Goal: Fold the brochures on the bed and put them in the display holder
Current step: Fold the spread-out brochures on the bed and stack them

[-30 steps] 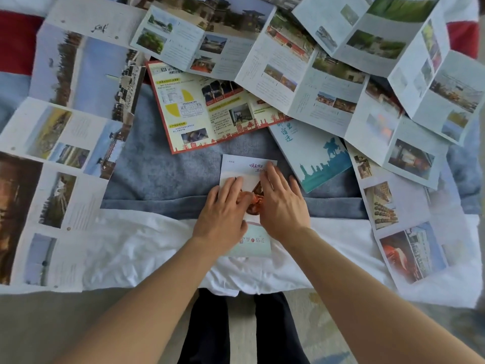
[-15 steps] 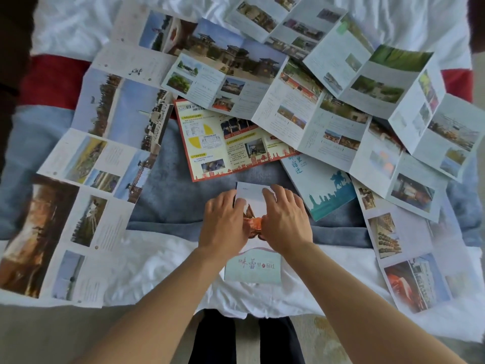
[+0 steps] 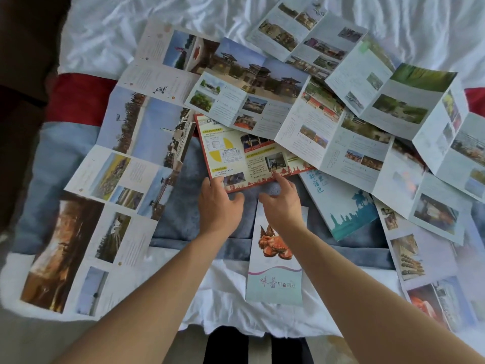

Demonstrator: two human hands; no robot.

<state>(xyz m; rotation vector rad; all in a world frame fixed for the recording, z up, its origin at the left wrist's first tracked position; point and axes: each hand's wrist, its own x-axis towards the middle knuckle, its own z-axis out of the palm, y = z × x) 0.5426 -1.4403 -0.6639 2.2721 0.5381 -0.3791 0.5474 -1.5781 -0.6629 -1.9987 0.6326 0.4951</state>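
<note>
- The left hand [image 3: 219, 203] and right hand [image 3: 282, 203], fingers loosely spread, touch the near edge of the red-bordered brochure [image 3: 244, 156]; whether either pinches it, I cannot tell.
- A long unfolded brochure [image 3: 288, 114] overlaps its far edge.
- The folded crab brochure [image 3: 275, 271] lies just beneath the right wrist.
- A teal booklet [image 3: 346, 203] sits to the right.
- Bare grey blanket [image 3: 183, 219] shows at the left.

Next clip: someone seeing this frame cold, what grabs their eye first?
Probably the two hands at centre: the left hand and right hand both touch the near edge of the red-bordered yellow brochure. Just below them lies a narrow folded brochure with a crab picture, on the bed's near edge. Large unfolded photo brochures fan out all around, overlapping.
</note>
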